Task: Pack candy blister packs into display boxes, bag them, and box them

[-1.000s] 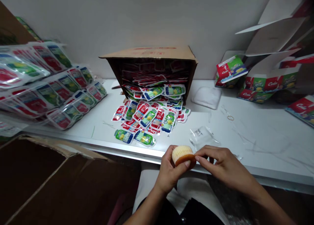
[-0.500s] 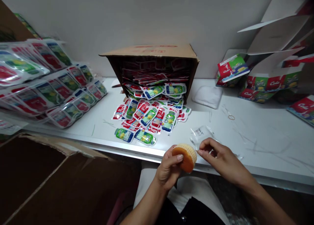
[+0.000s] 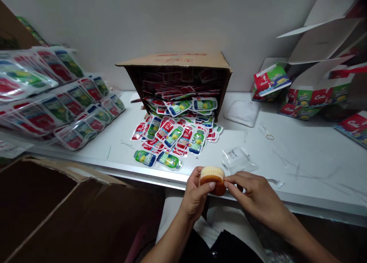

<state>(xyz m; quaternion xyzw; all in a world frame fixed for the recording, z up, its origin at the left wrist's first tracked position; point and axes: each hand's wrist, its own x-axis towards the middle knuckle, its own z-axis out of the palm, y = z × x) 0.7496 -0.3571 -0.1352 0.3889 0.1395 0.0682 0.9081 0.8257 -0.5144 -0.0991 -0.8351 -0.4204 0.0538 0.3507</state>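
My left hand (image 3: 195, 196) holds a small round cake (image 3: 212, 176), with a pale ridged side and a brown face, over the table's front edge. The thumb lies on the brown face. My right hand (image 3: 249, 188) is at the cake's right edge, thumb and forefinger pinched together against it; whether something small is between them is hidden. Just beyond the right hand a clear plastic wrapper (image 3: 237, 159) lies on the white table (image 3: 286, 148).
Red and green packets (image 3: 172, 137) spill from an open cardboard box (image 3: 174, 59). Packet strips (image 3: 65, 102) are stacked at left, above another open carton (image 3: 71, 202). Printed boxes (image 3: 271, 81), a white pad (image 3: 242, 112) and a thin ring (image 3: 270, 137) are at right.
My right hand has moved left and now touches the cake's edge. My left hand has tilted the cake, so its pale ridged side faces up more.
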